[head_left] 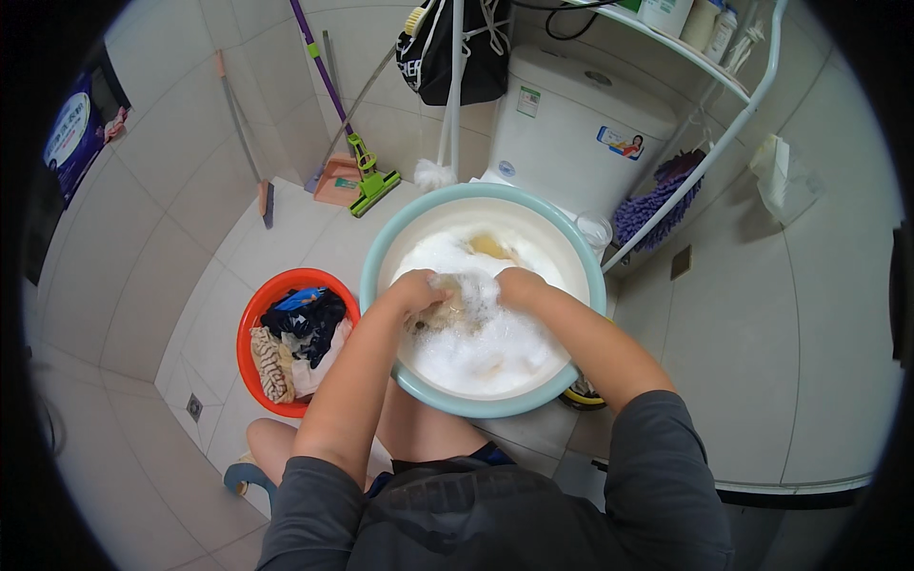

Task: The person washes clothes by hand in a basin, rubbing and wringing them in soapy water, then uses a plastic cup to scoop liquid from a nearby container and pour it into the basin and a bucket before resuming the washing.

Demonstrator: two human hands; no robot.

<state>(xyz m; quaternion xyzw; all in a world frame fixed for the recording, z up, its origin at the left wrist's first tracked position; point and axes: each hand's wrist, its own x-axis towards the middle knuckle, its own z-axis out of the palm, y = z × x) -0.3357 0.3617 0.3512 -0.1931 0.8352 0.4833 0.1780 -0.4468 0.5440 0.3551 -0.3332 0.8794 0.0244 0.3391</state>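
A large basin (592,257) with a pale blue rim stands in front of me, holding thick white suds (505,357). Inside it, my left hand (418,292) is closed on a soapy beige cloth (446,312). My right hand (520,287) is closed too, its fingers curled into the foam at the cloth's other side. Lather covers most fingertips and much of the cloth, so its kind cannot be made out. Toward the far side of the basin, a yellowish patch (491,246) shows through the suds.
Left of the basin, an orange-red tub (249,354) holds dark, pink and striped clothes. A white toilet tank (581,124) stands behind, beside a white rack (752,95). A green-headed mop (371,186), dustpan (338,181) and broom (266,205) are at the far left. A floor drain (195,407) lies near the wall.
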